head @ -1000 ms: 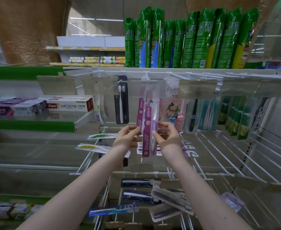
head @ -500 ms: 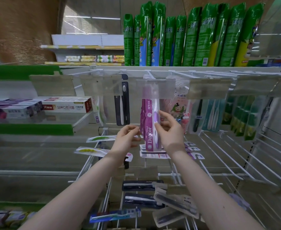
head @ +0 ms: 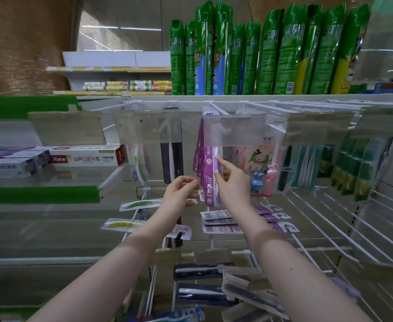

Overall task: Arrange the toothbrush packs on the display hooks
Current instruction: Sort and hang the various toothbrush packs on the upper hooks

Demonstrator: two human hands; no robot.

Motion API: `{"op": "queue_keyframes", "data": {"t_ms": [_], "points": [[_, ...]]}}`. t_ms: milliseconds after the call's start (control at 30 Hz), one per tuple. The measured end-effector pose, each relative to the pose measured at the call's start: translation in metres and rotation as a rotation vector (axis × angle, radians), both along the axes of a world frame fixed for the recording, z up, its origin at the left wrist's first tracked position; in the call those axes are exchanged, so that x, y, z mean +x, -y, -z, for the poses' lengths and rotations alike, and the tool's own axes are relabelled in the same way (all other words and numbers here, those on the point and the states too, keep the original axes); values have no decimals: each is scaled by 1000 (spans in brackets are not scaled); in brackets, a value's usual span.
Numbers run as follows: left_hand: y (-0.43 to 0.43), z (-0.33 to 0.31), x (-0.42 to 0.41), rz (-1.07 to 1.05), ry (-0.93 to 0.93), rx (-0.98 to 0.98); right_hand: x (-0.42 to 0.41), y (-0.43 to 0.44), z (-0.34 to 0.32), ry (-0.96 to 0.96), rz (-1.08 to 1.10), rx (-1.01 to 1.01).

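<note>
Pinching the purple toothbrush pack (head: 210, 180), the right hand (head: 233, 183) is steadying it on its hook (head: 215, 108); the left hand (head: 180, 194), fingers loosely curled, is hovering just left.

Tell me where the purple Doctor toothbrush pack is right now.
In the head view, the purple Doctor pack hangs centre frame below the top hook rail, pinched by the right hand, between the black pack and the cartoon kids' pack.

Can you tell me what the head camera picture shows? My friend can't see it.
A person's right hand holds a purple toothbrush pack hanging from a white display hook, while the left hand hovers just beside it. More toothbrush packs hang to each side, and tall green packages stand on the shelf above.
</note>
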State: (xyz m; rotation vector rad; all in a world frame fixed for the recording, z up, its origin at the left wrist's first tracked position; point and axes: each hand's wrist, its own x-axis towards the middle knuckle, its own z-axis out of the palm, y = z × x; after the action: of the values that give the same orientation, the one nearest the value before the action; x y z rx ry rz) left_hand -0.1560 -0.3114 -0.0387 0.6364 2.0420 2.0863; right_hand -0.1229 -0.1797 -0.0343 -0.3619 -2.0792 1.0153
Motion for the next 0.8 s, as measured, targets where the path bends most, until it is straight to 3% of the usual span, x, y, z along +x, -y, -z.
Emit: {"op": "queue_keyframes", "data": {"t_ms": [300,467,800], "points": [[0,3,-14,18,-14,-24,-17,2,8,10,44,-1],[0,5,-16,17,-7,-14,-9,5,14,118,26,30],[-15,15,4,4,15,-14,29,-5,26,284,-181,111]]}}
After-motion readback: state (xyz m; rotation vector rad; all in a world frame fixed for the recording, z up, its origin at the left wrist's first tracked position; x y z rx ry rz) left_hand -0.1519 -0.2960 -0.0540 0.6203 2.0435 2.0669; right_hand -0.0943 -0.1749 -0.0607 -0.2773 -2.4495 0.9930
